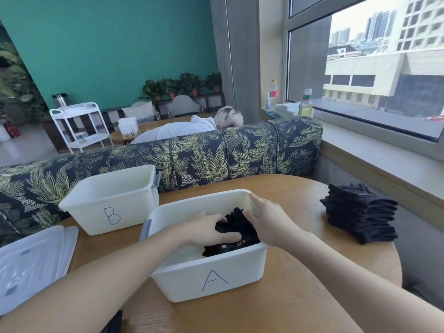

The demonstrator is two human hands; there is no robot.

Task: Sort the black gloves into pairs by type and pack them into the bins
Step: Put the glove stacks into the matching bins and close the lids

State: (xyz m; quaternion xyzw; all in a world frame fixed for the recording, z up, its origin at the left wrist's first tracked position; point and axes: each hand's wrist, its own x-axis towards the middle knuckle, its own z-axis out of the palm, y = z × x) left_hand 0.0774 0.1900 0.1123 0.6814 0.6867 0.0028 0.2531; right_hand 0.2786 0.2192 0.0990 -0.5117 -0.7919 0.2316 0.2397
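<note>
The wooden counter (300,296) carries bin A (211,275), bin B (108,203) and a stack of black gloves (360,212). Inside bin A, the left hand (211,228) grips folded black gloves (236,233); the right hand (271,219) rests on them, fingers straight.
</note>
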